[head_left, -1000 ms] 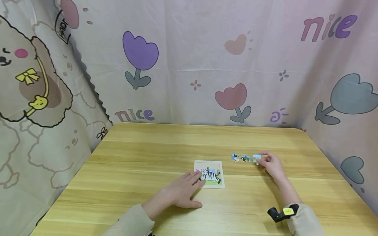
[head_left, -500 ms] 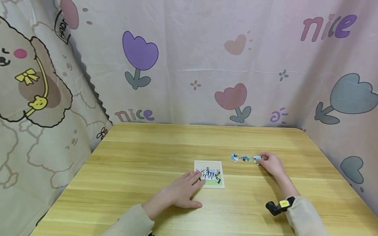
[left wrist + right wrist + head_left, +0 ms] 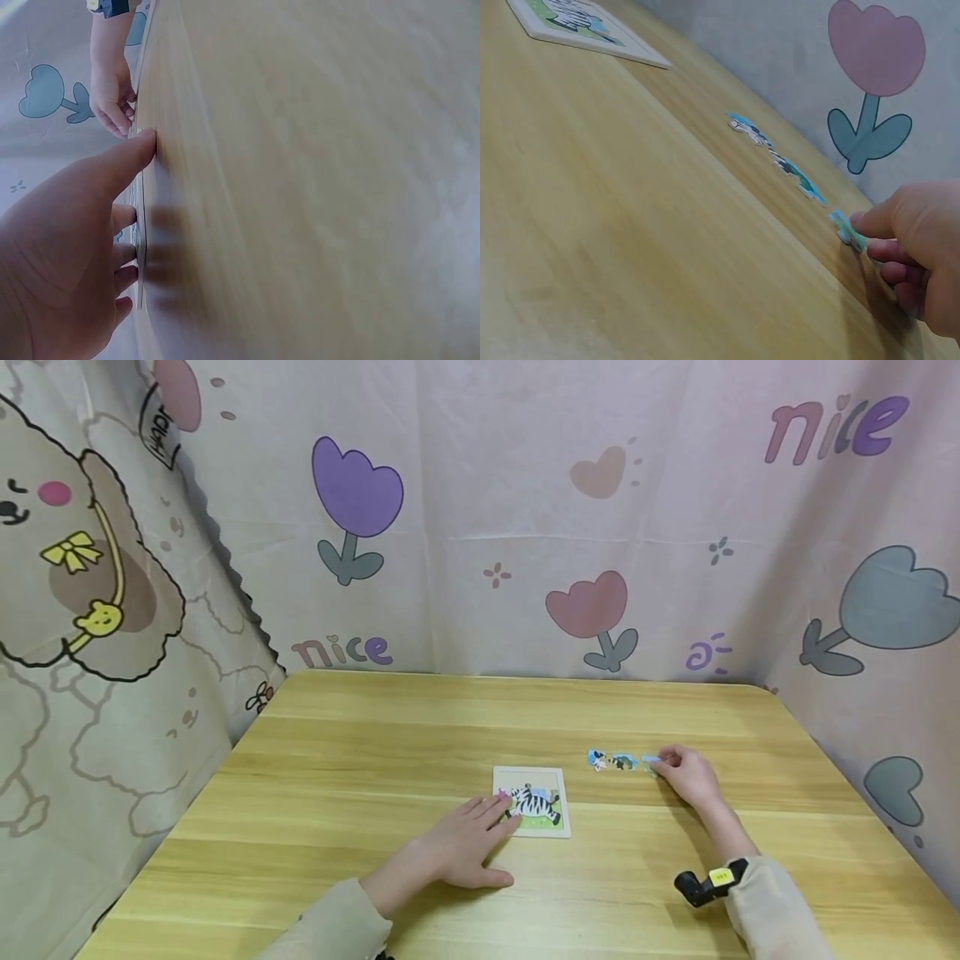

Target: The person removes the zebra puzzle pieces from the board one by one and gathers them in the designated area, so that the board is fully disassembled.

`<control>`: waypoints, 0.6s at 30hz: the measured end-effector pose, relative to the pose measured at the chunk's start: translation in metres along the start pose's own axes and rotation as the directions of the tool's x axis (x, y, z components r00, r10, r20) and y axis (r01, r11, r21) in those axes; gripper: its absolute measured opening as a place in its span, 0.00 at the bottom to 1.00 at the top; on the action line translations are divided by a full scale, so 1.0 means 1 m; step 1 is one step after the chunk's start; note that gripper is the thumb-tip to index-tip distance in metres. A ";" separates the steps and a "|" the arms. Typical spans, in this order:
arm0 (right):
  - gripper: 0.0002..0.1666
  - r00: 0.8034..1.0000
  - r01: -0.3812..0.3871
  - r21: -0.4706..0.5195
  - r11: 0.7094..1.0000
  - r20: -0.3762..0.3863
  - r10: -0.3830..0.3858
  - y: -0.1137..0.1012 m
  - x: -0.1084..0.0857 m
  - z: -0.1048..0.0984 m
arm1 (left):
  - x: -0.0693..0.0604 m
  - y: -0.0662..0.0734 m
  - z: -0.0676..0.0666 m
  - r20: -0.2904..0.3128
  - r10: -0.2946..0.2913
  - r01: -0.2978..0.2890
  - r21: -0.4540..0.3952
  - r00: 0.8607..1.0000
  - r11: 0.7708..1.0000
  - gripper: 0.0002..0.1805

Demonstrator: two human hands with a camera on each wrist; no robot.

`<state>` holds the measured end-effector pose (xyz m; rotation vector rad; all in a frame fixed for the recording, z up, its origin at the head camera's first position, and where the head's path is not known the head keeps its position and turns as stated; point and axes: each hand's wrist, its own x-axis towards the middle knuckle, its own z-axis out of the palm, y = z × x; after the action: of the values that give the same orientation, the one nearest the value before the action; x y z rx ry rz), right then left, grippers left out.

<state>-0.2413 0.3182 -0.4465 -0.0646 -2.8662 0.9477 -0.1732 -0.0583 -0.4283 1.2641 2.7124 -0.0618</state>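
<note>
A white-framed zebra puzzle board (image 3: 551,829) lies at the middle of the table, its top strip bare. My left hand (image 3: 468,847) rests over its left edge, fingers spread; the left wrist view shows the thumb (image 3: 139,150) on the table. Right of the board, my right hand (image 3: 690,777) pinches a light blue and green puzzle piece (image 3: 847,231) at the right end of a short row. Beside that piece lie a green and blue piece (image 3: 624,762) and a piece with a zebra head (image 3: 597,761). The right hand's fingers partly cover the pinched piece.
The wooden table (image 3: 360,752) reaches back to a patterned curtain (image 3: 465,485), which also hangs along both sides. A black device with a yellow label (image 3: 708,885) is strapped on the right wrist.
The right hand has drawn slightly back from the row with its wrist shifted a little, and its fingers now cover more of the end piece. The left hand has stayed on the board.
</note>
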 end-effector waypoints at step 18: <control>0.18 0.987 0.158 0.162 0.974 0.016 -0.163 -0.072 -0.006 0.025 | 0.003 -0.002 0.001 0.019 0.018 -0.017 -0.009 1.000 1.000 0.47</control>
<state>-0.2387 0.2455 -0.4244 0.1944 -2.7573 1.1490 -0.1761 -0.0572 -0.4298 1.2782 2.6824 -0.0601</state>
